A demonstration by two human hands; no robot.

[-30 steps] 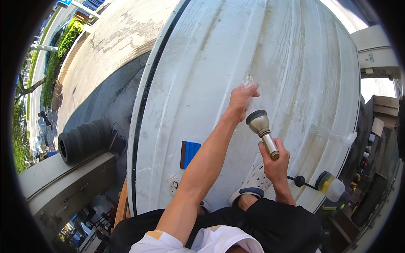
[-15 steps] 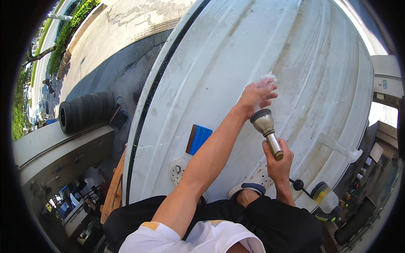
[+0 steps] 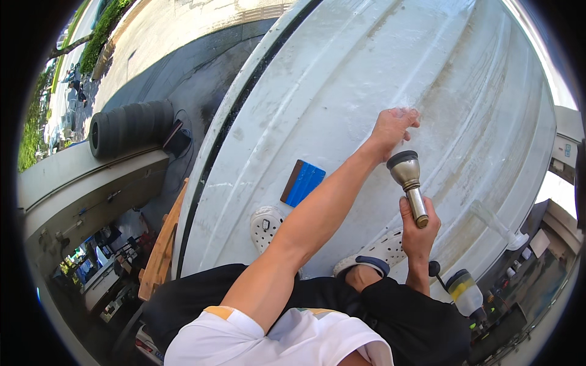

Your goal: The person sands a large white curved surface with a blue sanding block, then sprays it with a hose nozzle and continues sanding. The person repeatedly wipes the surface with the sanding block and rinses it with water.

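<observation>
My left hand [image 3: 394,129] reaches over the ribbed white metal panel [image 3: 342,116], its fingers curled around a glossy see-through piece that looks like clear film [image 3: 408,111]. Gripped by its metal handle in my right hand [image 3: 420,227] is a flashlight [image 3: 408,177], its dark-rimmed wide head tilted up just below my left wrist. Left of my left forearm, a blue squeegee card [image 3: 303,183] with a brown edge lies flat on the panel.
My feet, in white clogs [image 3: 267,226], are on the panel. A translucent bottle-like item [image 3: 491,221] lies to the right, with a yellowish spray bottle [image 3: 465,294] below it. Beyond the left edge are stacked black tires [image 3: 131,127] and a wooden plank [image 3: 165,244].
Both hands and the flashlight appear farther right. My left fingers, spread before, are now curled in. The view has shifted slightly, and the squeegee card rests in the same place on the panel.
</observation>
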